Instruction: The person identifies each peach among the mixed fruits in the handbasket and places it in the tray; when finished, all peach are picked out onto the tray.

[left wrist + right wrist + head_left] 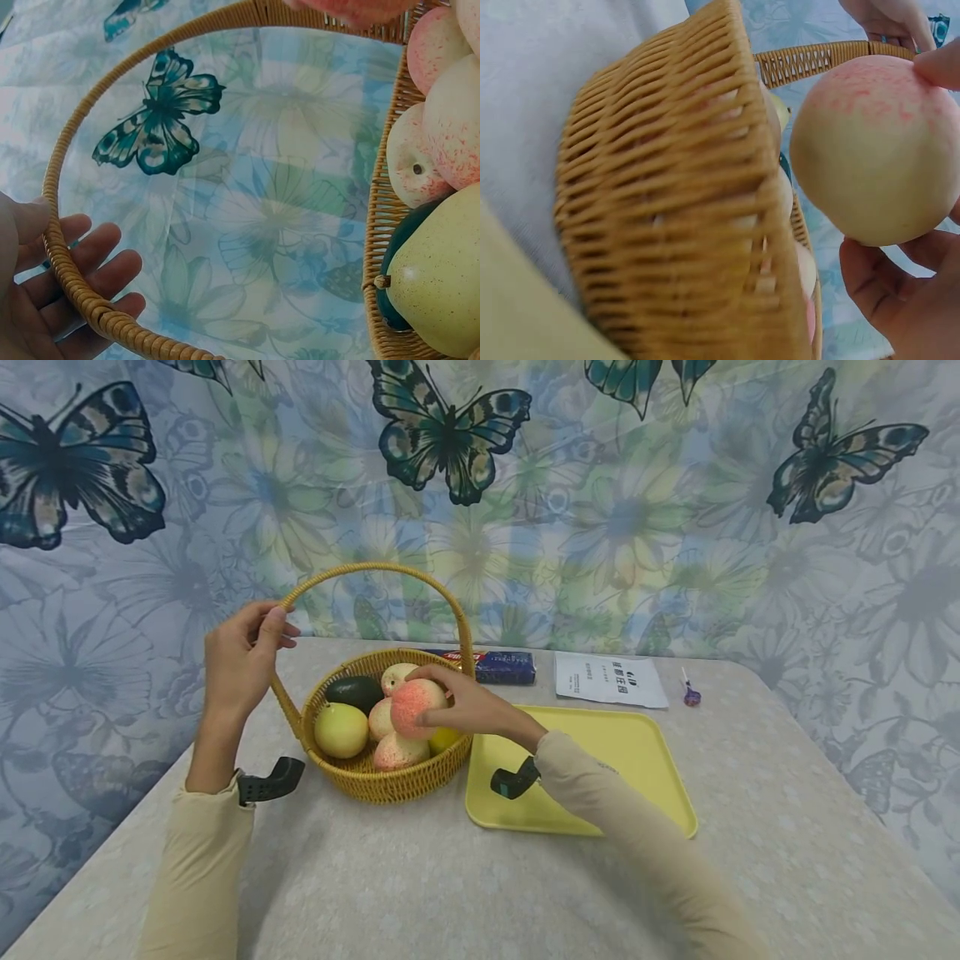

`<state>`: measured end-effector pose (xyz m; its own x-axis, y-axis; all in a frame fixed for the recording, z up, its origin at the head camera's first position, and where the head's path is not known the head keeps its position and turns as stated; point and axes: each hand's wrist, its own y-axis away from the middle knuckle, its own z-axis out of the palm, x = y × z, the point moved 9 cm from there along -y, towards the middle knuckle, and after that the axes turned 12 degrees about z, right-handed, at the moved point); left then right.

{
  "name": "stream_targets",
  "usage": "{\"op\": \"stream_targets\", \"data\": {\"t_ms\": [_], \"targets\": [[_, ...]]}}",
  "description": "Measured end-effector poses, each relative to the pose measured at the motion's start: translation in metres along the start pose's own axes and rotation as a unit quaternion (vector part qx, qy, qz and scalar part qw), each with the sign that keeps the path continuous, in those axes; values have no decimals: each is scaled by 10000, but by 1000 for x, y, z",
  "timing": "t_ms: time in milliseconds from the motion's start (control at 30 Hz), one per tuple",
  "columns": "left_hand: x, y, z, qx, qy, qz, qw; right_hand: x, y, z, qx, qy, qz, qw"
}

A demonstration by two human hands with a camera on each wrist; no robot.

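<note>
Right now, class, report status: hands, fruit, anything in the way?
Left hand grips basket handle. Right hand holds peach above basket. Yellow tray alongside, nothing on it.

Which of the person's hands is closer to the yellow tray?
The right hand: it grips a peach over the basket, just beside the yellow tray. The left hand holds the basket handle on the far side.

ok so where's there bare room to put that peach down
The yellow tray right of the basket is bare apart from the right forearm crossing it. The near table is free too. The basket is crowded with fruit; the right hand holds the peach.
</note>
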<state>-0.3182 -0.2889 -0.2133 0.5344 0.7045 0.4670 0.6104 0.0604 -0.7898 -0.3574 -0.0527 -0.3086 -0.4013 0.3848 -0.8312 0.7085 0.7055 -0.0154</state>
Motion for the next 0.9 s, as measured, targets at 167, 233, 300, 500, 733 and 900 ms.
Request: {"op": "stream_targets", "data": {"t_ms": [167, 233, 300, 500, 733, 900], "targets": [[-1, 0, 0, -9, -15, -5, 10000, 7, 18, -13, 79, 17, -133, 9999], [-1, 0, 0, -7, -31, -4, 10000, 7, 24, -17, 113, 60, -204, 9997], [-1, -1, -1, 3, -37, -8, 10000, 8, 29, -20, 108, 20, -243, 9996], [-2, -1, -2, -5, -18, -26, 10000, 17, 43, -25, 6, -367, -109, 9993], [-3, 0, 0, -25, 38, -8, 10000, 34, 56, -35, 225, -482, 95, 9985], [-2, -1, 1, -31, 65, 8, 10000, 43, 62, -47, 396, -748, 76, 9964]]}}
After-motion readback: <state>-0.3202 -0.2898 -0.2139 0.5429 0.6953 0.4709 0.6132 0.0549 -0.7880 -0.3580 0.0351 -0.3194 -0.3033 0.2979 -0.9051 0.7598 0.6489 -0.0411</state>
